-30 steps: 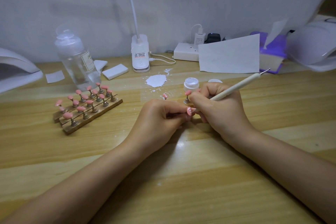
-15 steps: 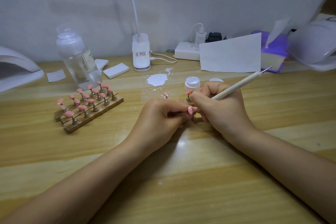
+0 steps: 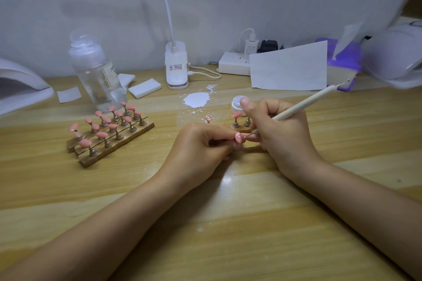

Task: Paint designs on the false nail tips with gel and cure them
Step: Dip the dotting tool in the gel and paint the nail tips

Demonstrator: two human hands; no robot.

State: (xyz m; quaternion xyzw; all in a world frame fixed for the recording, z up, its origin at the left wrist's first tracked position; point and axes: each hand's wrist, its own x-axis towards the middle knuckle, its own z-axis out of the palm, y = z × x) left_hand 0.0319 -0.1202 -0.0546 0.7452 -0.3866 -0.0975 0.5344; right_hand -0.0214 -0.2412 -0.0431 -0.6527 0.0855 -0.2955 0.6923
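Note:
My left hand [image 3: 201,143] pinches a small stand bearing a pink nail tip [image 3: 238,137] at the table's middle. My right hand [image 3: 274,134] grips a cream dotting pen [image 3: 303,107] like a pencil, its metal point touching the held tip. Just behind stand two more stands, one with a pink tip [image 3: 236,115], beside a small white gel jar [image 3: 237,104]. Another decorated pink tip [image 3: 207,118] lies on the table. A wooden rack [image 3: 141,131] with several pink tips on stands sits at the left.
A white gel smear [image 3: 196,100] marks the table. A clear bottle [image 3: 96,75], white pads [image 3: 144,90], a lamp base [image 3: 176,66], a power strip [image 3: 235,66] and paper [image 3: 288,68] line the back. Curing lamps stand at far left [image 3: 18,84] and far right [image 3: 395,57].
My right thumb has lifted, and the pen point has come down onto the held tip. Both hands stay in place.

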